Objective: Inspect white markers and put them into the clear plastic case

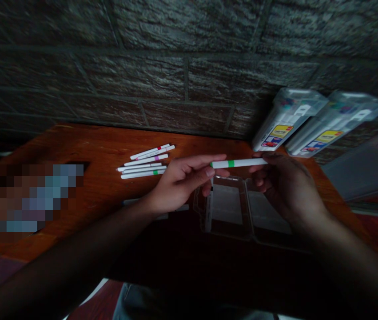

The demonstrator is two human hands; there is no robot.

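Marker [247,163] with a green band is bridging both hands above an open clear case [249,215]; left fingers [202,175] are pinching its green end, right fingers [270,159] its plain end. Uneven pulling is risking a slip onto the case. Farther left, loose markers [142,174] are lying bunched, risking rolling if bumped. Far right, two upright cases [277,124] are standing, risking toppling if knocked.

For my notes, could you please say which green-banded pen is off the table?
The pen held between the left hand and right hand; the other green-banded pen lies on the table.
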